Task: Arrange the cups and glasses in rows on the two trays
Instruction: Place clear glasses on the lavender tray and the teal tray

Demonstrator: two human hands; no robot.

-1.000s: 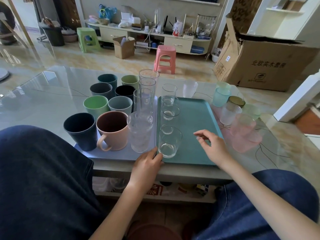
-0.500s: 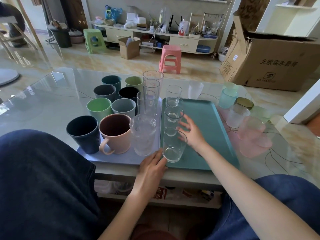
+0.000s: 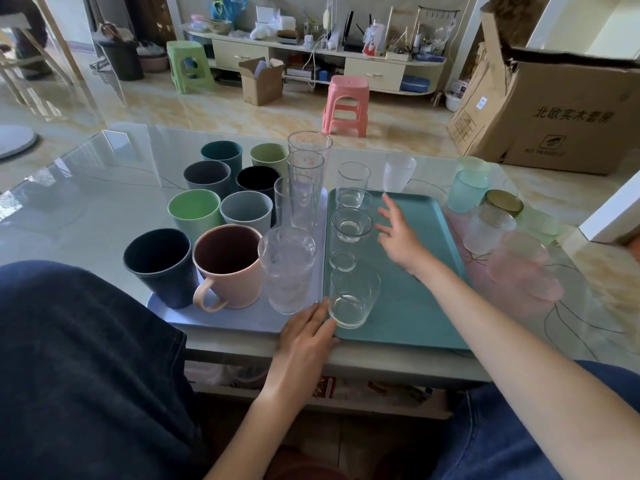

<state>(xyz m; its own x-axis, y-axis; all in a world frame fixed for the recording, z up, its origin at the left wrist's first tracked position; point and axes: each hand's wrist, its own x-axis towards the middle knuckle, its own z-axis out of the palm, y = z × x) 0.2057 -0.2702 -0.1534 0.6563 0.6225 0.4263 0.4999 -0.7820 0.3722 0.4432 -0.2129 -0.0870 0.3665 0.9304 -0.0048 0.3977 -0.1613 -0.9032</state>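
A lavender tray (image 3: 221, 320) on the left carries several coloured cups, a pink mug (image 3: 230, 266) and a row of tall clear glasses (image 3: 304, 188). Beside it, a teal tray (image 3: 426, 299) has a column of short clear glasses (image 3: 351, 225) along its left edge. My left hand (image 3: 306, 332) rests with straight fingers on the front edges where the trays meet, touching the nearest clear glass (image 3: 353, 297). My right hand (image 3: 398, 233) hovers open over the teal tray, fingers spread, just right of the glass column, holding nothing.
Loose glasses stand on the glass table right of the teal tray: a frosted one (image 3: 488, 228), a pink one (image 3: 523, 268), a pale blue one (image 3: 467, 190), an amber one (image 3: 504, 202). Another clear glass (image 3: 398, 173) stands behind the tray. A cardboard box (image 3: 561, 109) is far right.
My right hand went from the tray's front to the glass column, then lifted away rightward and further back with fingers spread. My left hand stayed at the tray edges.
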